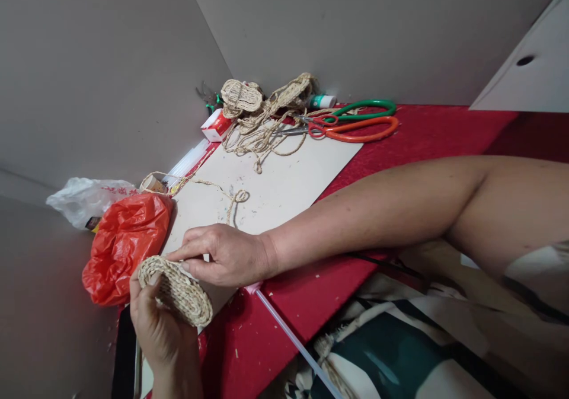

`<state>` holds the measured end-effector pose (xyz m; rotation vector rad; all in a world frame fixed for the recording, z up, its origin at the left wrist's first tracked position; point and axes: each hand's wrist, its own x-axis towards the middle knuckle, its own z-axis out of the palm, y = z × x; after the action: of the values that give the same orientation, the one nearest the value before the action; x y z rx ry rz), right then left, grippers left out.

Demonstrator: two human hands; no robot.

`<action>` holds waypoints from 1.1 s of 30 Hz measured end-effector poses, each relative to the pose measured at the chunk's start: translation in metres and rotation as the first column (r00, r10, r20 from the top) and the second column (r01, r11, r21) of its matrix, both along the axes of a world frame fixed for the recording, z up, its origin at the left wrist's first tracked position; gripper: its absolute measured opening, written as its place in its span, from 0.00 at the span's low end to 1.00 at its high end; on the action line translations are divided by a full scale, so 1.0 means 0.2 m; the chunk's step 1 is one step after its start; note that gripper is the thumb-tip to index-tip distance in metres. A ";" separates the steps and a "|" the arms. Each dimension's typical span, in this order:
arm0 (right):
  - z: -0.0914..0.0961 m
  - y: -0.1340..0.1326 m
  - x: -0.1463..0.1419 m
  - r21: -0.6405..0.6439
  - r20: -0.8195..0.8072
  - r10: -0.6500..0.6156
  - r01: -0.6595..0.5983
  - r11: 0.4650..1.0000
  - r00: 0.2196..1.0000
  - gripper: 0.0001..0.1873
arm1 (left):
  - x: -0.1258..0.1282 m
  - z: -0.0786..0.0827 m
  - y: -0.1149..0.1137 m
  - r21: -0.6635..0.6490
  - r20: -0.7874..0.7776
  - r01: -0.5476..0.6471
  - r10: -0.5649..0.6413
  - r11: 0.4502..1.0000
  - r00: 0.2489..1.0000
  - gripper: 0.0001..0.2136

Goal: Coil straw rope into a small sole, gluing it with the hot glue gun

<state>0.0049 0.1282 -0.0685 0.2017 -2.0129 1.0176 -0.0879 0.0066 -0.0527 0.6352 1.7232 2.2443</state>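
My left hand [160, 322] is closed around a small oval woven straw piece [184, 295], shaped like a shoe sole, with the thumb pressed on its face. At the piece's upper edge, my right hand [226, 254] pinches with index finger and thumb. Whether a loose strand is also between those fingers I cannot tell. A braided straw cord [240, 196] lies looped on the white board [284, 194] just beyond my right hand, and part of it passes out of sight behind that hand.
Scissors with orange [364, 132] and green handles [368, 108] lie by tangled straw cord [249, 138] and other woven pieces [242, 96]. A red plastic bag [128, 245] stands left, beside a white bag [89, 200]. Grey walls [355, 37] border the red table [435, 132].
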 end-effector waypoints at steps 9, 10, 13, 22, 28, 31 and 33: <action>0.03 -0.01 0.03 0.033 0.110 0.010 -0.013 0.999 0.994 0.19 | 0.01 -0.01 0.01 0.012 0.008 0.018 -0.018 1.000 1.000 0.09; 0.03 -0.01 0.03 0.037 0.123 0.008 -0.013 0.999 0.992 0.19 | 0.01 -0.01 0.01 0.012 0.004 0.017 -0.017 1.000 1.000 0.09; 0.02 -0.01 0.03 0.043 0.139 0.013 -0.019 0.999 0.990 0.19 | 0.01 -0.01 0.01 0.019 -0.016 0.002 -0.001 1.000 1.000 0.08; -0.01 -0.02 0.01 -0.111 0.104 0.090 -0.078 0.991 0.991 0.18 | 0.01 -0.02 0.02 0.023 0.011 0.003 -0.003 1.000 1.000 0.09; 0.00 -0.01 0.03 -0.291 0.114 0.137 -0.099 0.952 0.984 0.11 | 0.00 -0.02 0.01 0.002 -0.001 0.002 -0.002 1.000 1.000 0.10; 0.00 -0.01 0.02 -0.353 0.084 0.176 -0.136 0.926 0.981 0.06 | 0.01 -0.01 0.01 0.009 0.016 -0.014 0.014 1.000 1.000 0.10; 0.01 0.00 0.01 -0.383 0.081 0.212 -0.166 0.909 0.974 0.04 | 0.02 -0.01 0.02 0.011 0.024 -0.020 0.020 1.000 1.000 0.09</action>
<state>0.0066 0.1279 -0.0674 0.1330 -1.8867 1.5497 -0.0847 0.0104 -0.0548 0.5939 1.7140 2.2672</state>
